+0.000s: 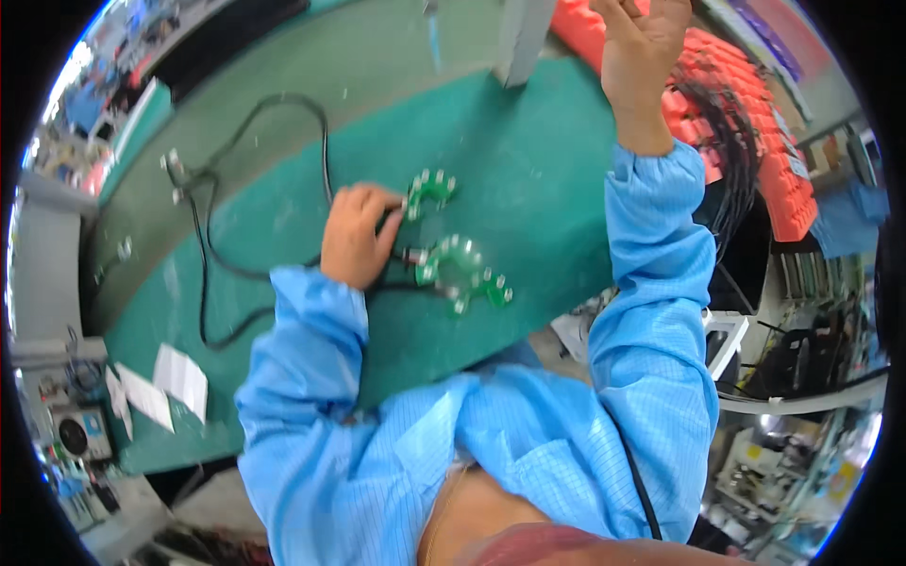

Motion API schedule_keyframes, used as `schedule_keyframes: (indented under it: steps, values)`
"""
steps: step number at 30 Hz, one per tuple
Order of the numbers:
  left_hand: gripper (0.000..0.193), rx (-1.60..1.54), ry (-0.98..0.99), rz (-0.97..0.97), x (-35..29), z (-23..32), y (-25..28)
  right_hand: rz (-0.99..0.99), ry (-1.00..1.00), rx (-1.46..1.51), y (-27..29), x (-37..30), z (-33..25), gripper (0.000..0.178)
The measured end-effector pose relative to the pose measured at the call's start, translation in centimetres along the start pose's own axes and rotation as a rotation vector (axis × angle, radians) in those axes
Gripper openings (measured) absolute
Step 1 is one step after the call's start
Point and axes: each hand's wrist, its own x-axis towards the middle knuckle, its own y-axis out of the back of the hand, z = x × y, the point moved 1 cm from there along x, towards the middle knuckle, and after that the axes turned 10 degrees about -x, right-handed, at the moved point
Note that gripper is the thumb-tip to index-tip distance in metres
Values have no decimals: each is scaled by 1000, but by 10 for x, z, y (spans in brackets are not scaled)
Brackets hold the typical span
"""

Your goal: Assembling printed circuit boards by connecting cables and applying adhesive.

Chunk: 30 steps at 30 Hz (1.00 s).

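Observation:
My left hand [354, 236] is closed over the green table, its thumb and forefinger together round the end of a black cable [326, 156]. Those fingertips touch a small curved green circuit board [429, 191] with white parts along its edge. More curved green boards [462, 269] lie just to the right, with cable ends running to them from under the hand. My right hand [646, 57] is stretched out over red-orange moulded trays [731, 80] at the far right. Its fingers are apart, partly cut off by the upper edge, and nothing shows in them.
The cable loops across the table's left part to small white-tipped ends [173, 174]. White paper pieces [179, 377] lie at the near left. A grey post [524, 42] stands at the far side. A bundle of dark cables [731, 156] hangs over the trays.

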Motion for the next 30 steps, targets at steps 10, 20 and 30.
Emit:
schedule_keyframes:
  steps: [10,20,30]
  values:
    - [20,-41,-43,-34,-4,-1,9,-304,-557,67,-67,-144,15,66]
    - [12,21,-112,35,-5,0,-2,-620,-71,64,-92,-173,36,58]
    - [11,50,-105,42,-8,-5,-2,-623,-613,-120,-101,-172,17,54]
